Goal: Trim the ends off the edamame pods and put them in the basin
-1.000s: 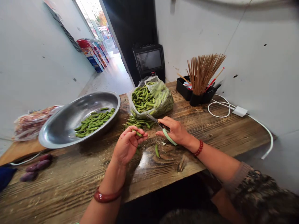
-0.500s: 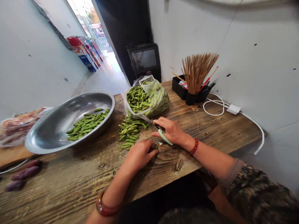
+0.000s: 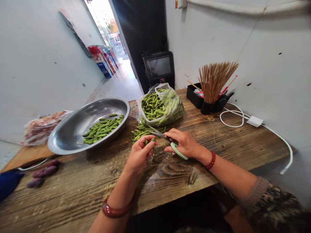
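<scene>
My left hand (image 3: pixel 139 153) pinches a green edamame pod (image 3: pixel 153 139) between thumb and fingers, just above the wooden table. In my right hand (image 3: pixel 183 142) is a pair of scissors (image 3: pixel 175 149) with pale green handles, the blades pointing left past the pod. A loose pile of pods (image 3: pixel 141 131) lies behind my left hand, partly hidden by it. Behind that pile stands a clear plastic bag (image 3: pixel 178 111) full of pods. To the left, a wide steel basin (image 3: pixel 65 132) holds a layer of pods on its right side.
Purple-skinned oblong vegetables (image 3: pixel 46 171) and a bagged reddish heap (image 3: pixel 43 127) lie at the left. Brown sticks (image 3: pixel 213 81) stand in a black holder at the back right, beside a white cable (image 3: pixel 277 136). The table's front edge (image 3: pixel 175 198) runs close to me.
My left hand has lifted off the tabletop and turned, bringing a pod up beside the scissor blades. The view has shifted, so the surroundings appear farther right.
</scene>
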`<state>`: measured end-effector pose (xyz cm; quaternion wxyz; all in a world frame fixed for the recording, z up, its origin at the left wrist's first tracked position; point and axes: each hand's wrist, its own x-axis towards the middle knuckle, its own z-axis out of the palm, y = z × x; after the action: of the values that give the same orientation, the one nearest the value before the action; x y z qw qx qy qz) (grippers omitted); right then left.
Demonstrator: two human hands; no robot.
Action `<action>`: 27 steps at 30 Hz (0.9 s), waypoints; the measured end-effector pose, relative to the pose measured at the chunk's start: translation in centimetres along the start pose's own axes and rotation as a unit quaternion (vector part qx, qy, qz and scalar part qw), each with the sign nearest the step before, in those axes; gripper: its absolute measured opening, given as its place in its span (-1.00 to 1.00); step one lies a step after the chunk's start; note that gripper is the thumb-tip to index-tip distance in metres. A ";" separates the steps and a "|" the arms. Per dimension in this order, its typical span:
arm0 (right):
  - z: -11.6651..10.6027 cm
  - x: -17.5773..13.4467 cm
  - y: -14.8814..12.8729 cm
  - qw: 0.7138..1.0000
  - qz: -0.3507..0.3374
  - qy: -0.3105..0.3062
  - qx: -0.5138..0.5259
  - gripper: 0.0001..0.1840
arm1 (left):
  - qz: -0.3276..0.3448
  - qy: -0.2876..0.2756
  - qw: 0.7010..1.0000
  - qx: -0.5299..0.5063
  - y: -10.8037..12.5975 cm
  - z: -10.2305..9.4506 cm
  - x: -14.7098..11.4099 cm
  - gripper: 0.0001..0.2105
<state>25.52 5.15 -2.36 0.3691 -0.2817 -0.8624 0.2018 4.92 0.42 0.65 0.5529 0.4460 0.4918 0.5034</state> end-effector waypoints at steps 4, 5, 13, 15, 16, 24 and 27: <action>0.0 -0.1 -0.4 1.000 -0.007 -0.026 -0.014 -0.42 | 0.012 0.017 1.000 -0.006 -0.4 -0.1 0.2 -0.75; 0.0 -0.1 -0.4 0.999 -0.009 -0.030 -0.016 -0.41 | 0.016 0.017 1.000 0.001 -0.6 -0.2 0.2 -0.75; 0.0 -0.1 -0.5 0.999 -0.018 -0.048 -0.014 -0.40 | 0.042 0.014 0.997 0.068 -1.2 -0.6 0.3 -0.76; 0.0 -0.1 -0.5 0.999 -0.018 -0.048 -0.017 -0.41 | 0.041 0.017 0.996 0.073 -1.3 -0.6 0.3 -0.76; 0.0 -0.1 -0.5 0.998 -0.018 -0.049 -0.021 -0.41 | 0.042 0.018 0.996 0.074 -1.3 -0.6 0.3 -0.76; 0.2 -0.3 -0.2 0.998 -0.025 -0.047 -0.033 -0.47 | 0.052 0.015 0.993 0.104 -1.4 -0.8 0.2 -0.79; 0.3 -0.3 -0.1 0.998 -0.024 -0.051 -0.033 -0.49 | 0.051 0.018 0.992 0.111 -1.2 -0.7 0.2 -0.79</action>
<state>25.45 4.83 -2.62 0.3198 -0.2617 -0.8929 0.1787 4.40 0.47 -0.58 0.4645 0.5199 0.5313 0.4813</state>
